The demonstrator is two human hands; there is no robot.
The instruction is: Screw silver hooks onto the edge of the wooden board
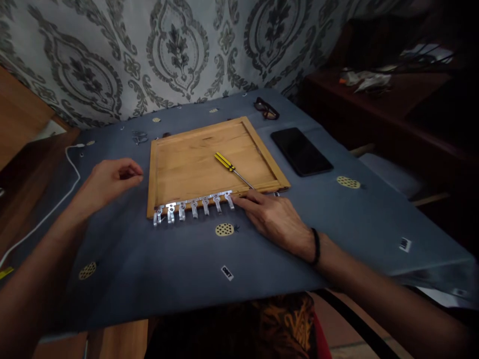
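Observation:
A wooden framed board [202,154] lies on the cloth-covered table. Along its near edge runs a metal hook rail [198,204] with several silvery hooks hanging over the front. My right hand [273,217], wearing a dark wristband, has its fingertips on the right end of this rail; its inner fingers are partly hidden. A screwdriver [224,160] with a yellow and black handle rests on the board, its shaft tip pointing to the right hand. Off the board's left side, my left hand [112,179] hovers with thumb and fingers curled into a pinch; anything between them is too small to make out.
A black tablet [301,151] and folded glasses [266,108] lie right of the board. Small metal pieces [139,137] sit beyond its left corner. A white cable [71,184] runs along the left edge of the blue tablecloth [168,279]. A patterned curtain [138,50] hangs behind.

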